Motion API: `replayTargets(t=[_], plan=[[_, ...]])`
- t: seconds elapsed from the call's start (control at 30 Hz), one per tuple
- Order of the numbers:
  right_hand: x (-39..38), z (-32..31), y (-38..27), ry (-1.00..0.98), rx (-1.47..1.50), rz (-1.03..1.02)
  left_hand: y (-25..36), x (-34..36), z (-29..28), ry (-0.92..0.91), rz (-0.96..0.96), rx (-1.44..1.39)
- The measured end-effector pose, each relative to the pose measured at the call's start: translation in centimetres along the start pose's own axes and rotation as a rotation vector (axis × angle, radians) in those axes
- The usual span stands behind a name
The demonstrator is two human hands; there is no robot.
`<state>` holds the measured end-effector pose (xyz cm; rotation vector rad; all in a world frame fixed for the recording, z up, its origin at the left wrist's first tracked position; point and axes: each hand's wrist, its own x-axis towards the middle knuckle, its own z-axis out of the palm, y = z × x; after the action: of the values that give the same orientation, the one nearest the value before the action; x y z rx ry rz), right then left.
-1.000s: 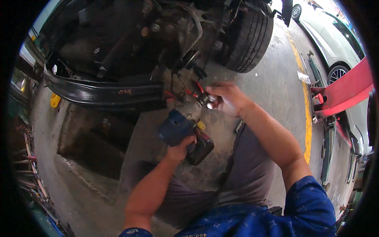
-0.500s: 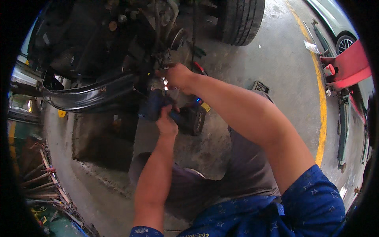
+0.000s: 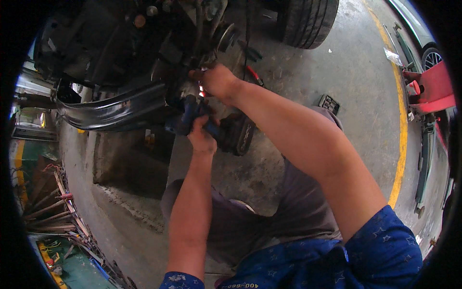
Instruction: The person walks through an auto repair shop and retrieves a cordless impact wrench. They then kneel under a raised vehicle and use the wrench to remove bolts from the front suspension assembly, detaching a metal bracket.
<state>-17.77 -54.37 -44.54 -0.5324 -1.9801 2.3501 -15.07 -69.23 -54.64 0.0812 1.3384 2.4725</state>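
My left hand (image 3: 202,138) is wrapped round the handle of a dark blue and black cordless impact wrench (image 3: 185,117). Its large black battery (image 3: 239,136) sticks out to the right of the hand. Just beyond the wrench's front, my right hand (image 3: 219,83) is closed, with its fingers curled against the dark underbody parts of a vehicle; what they grip is hidden. A bright light (image 3: 201,90) glows between the right hand and the wrench. A long curved black metal beam (image 3: 115,107) runs leftward from there, and a round metal disc (image 3: 226,37) sits above the right hand.
Pliers with a red handle (image 3: 255,76) and a dark green-handled tool (image 3: 251,51) lie on the concrete. A tire (image 3: 310,21) stands at the far side. A tool tray (image 3: 328,104) lies beyond my knee. A red lift base (image 3: 428,89) is at right, and wooden sticks (image 3: 48,214) at left.
My view has shifted a little, so the surroundings sit slightly further right. The wrench has turned slightly, and the blue light and yellow label by its battery no longer show. Both hands keep their grips.
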Motion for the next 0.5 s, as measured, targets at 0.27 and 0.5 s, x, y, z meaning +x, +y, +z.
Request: replayTargets(t=[0.27,0.5], plan=[[-0.1,-0.4,-0.1,0.015,-0.027,0.049,0.2,-0.3,0.3,0.119,-0.043,0.089],[0.9,-1.8,1.6,0.013,-0.153,-0.088,1.3,-0.7,2.1,0.012,0.152,0.423]])
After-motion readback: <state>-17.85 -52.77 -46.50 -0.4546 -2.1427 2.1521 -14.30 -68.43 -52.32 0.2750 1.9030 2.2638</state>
